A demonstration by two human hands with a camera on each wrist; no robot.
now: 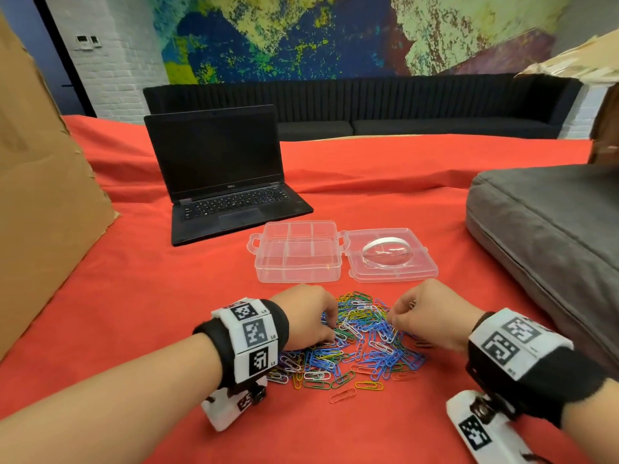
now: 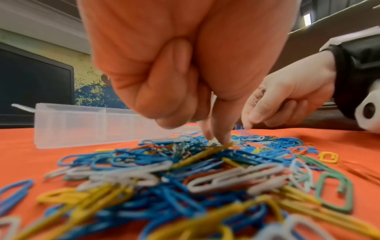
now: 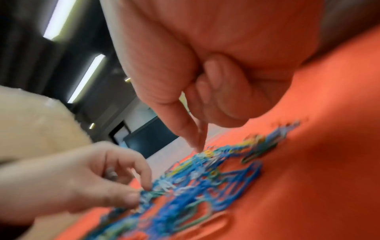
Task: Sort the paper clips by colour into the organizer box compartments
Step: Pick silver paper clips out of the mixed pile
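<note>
A pile of paper clips (image 1: 361, 339) in blue, yellow, white, green and red lies on the red cloth in front of me. My left hand (image 1: 331, 326) is on the pile's left side. Its thumb and forefinger (image 2: 224, 136) come together on a clip in the heap, the other fingers curled in. My right hand (image 1: 392, 318) reaches into the right side with thumb and forefinger (image 3: 185, 129) pointed down, and a small whitish clip (image 2: 258, 99) shows among its curled fingers. The clear organizer box (image 1: 298, 256) stands just beyond the pile, and nothing shows in its compartments.
The box's clear lid (image 1: 412, 272) lies open to the right with a round clear disc on it. An open black laptop (image 1: 221, 175) stands behind the box. There is a grey cushion (image 1: 542, 236) at the right and a cardboard sheet (image 1: 43, 169) at the left.
</note>
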